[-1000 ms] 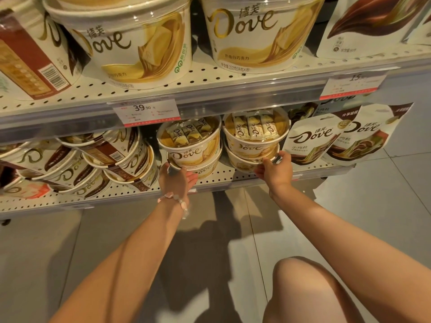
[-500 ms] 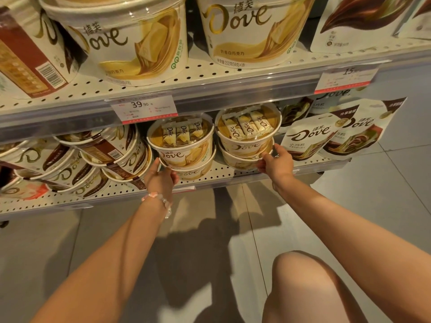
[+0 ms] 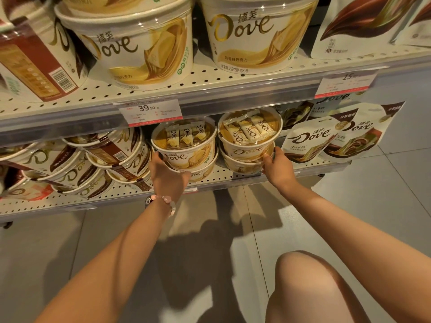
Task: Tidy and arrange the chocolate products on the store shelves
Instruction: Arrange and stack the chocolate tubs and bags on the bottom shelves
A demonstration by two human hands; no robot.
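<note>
Two stacks of white-and-gold Dove chocolate tubs stand side by side on the lower shelf [image 3: 130, 194]. My left hand [image 3: 166, 178] grips the left stack's top tub [image 3: 186, 145] from its lower left side, covering part of the tub beneath it. My right hand [image 3: 276, 166] holds the right stack's top tub [image 3: 249, 136] at its lower right edge, fingers curled against the tub below it. Both top tubs have clear lids showing wrapped bars.
Brown-and-white Dove tubs [image 3: 77, 164] lie tipped in a pile at the left of the lower shelf. Dove pouches [image 3: 307, 141] stand to the right. Large tubs [image 3: 140, 47] fill the upper shelf, with price tags [image 3: 150, 113] on its rail. My knee [image 3: 307, 285] is over grey floor tiles.
My left hand moved up from the lower tub's front and took hold of the left stack's top tub. The right hand stays on the right stack. The left stack shifted slightly left.
</note>
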